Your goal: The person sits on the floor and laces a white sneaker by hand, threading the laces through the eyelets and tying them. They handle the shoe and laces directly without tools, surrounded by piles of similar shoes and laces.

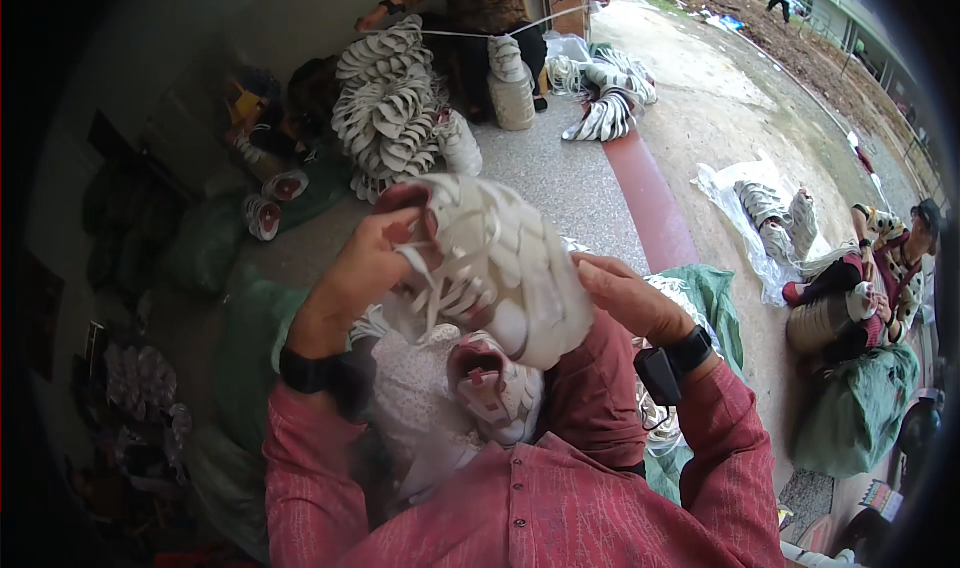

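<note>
Above my lap, a curved stack of nested white shoe uppers (525, 268) is held up between my hands, partly smeared by motion. My left hand (375, 258) has its fingers closed at the dark red-lined opening of the end upper, with loose white laces hanging below them. At the opposite end, my right hand (635, 296) lies against the stack's side; some of its fingertips are hidden behind it. Below, a single white and pink shoe upper (497, 388) rests on my lap, beside a pale patterned cloth (415, 383).
A tall pile of white uppers (390, 108) stands ahead, near a person stretching a white strip (470, 34). Another person sits at right by a green sack (850, 418). More uppers (765, 213) lie on plastic. Green sacks (240, 338) are at left.
</note>
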A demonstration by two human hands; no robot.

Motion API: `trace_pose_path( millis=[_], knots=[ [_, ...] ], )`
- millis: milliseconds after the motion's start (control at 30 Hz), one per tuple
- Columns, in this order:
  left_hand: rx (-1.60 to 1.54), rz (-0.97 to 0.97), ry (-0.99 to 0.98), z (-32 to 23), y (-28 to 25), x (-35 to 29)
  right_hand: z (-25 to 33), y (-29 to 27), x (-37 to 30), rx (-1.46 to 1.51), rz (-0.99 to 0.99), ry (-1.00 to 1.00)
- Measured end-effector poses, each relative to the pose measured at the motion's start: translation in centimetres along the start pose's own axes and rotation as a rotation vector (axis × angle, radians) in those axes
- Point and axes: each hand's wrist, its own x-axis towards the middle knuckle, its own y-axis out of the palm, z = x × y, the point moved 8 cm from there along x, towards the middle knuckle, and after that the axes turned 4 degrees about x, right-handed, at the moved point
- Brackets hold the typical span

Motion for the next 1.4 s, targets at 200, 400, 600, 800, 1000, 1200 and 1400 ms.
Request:
trace_pose_path(
  millis=[200, 400, 600, 800, 1000, 1200, 1400],
  knots=[
    [-0.172, 0.264, 0.133, -2.0, 6.2, 7.2, 6.8, -1.3, -2.8, 0.216, -0.043, -0.059],
    [-0.167, 0.359, 0.06, 0.3, 10.8, 14.0, 5.2, -6.8, -3.2, 0.159, -0.405, 0.034],
    [0.155, -0.146, 0.232, 6.7, 3.9, 13.5, -0.7, -20.2, -3.2, 0.157, -0.608, 0.116],
    [0.717, -0.123, 0.001, 22.6, 2.7, 3.9, -14.4, -31.7, 0.2, -0.74, -0.408, -0.012],
    [0.865, -0.38, -0.048, 23.0, 0.2, -1.7, -32.1, -38.4, 6.8, -0.862, -0.555, 0.454],
    [0.78, -0.441, -0.093, 23.3, 0.0, -0.8, -32.7, -35.5, 15.4, -0.999, -0.66, 0.316],
    [0.741, -0.434, -0.114, 23.8, -0.8, 0.0, -38.2, -37.6, 15.1, -1.141, -0.728, 0.431]
  ],
)
